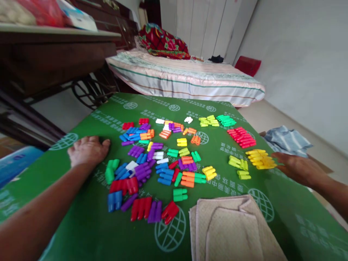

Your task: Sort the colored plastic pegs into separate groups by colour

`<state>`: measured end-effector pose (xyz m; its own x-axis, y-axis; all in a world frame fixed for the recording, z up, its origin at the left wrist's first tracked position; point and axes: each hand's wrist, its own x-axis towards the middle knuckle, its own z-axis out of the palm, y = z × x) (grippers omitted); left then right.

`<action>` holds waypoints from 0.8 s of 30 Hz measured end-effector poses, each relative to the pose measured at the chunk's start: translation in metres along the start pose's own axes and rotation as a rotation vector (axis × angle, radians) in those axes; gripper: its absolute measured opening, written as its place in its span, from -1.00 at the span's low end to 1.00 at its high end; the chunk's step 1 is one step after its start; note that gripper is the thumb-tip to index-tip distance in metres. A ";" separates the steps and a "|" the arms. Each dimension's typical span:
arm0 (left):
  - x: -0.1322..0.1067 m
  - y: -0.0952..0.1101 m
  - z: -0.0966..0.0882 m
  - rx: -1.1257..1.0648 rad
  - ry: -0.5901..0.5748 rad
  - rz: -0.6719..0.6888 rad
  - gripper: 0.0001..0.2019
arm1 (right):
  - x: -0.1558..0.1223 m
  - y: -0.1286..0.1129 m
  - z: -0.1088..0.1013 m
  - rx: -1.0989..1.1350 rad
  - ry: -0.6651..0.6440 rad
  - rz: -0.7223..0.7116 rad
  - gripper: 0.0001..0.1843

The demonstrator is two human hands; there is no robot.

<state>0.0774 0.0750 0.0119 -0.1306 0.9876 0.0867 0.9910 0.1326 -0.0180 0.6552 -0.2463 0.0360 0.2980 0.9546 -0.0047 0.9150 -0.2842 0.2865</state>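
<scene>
Apparent colour-sorting: right hand (301,167) meets yellow pieces (258,158), frame right, grip unclear; left hand (87,149) lies spread; next likely needs neat alignment.

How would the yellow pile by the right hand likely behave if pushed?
The yellow pile would probably shift apart, since its pieces look loosely heaped. Any single piece might roll a little, given its rounded sides. They look like small, smooth plastic, so are likely light and rather slippery.
</scene>
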 end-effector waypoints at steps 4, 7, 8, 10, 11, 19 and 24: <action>-0.005 -0.002 -0.001 -0.042 0.019 0.026 -0.41 | -0.013 -0.020 -0.003 0.063 -0.060 -0.065 -0.67; -0.009 -0.004 -0.002 -0.072 0.028 0.040 -0.39 | -0.026 -0.050 -0.003 0.132 -0.003 -0.172 -0.68; -0.010 -0.004 -0.003 -0.081 0.033 0.045 -0.39 | -0.030 -0.062 -0.003 0.162 0.028 -0.226 -0.69; -0.011 -0.005 -0.002 -0.093 0.041 0.055 -0.38 | -0.040 -0.087 -0.004 0.235 0.107 -0.344 -0.70; -0.012 -0.005 -0.002 -0.096 0.045 0.055 -0.39 | -0.045 -0.101 -0.006 0.271 0.154 -0.394 -0.70; -0.009 -0.011 0.008 -0.118 0.114 0.044 -0.48 | -0.082 -0.204 -0.021 0.391 0.370 -0.599 -0.76; -0.005 -0.021 0.016 -0.158 0.136 0.076 -0.47 | -0.092 -0.224 0.000 0.316 0.525 -0.514 -0.69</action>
<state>0.0564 0.0688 -0.0038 -0.0603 0.9726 0.2246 0.9915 0.0325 0.1256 0.4227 -0.2704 -0.0278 -0.2775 0.8680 0.4118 0.9601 0.2663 0.0856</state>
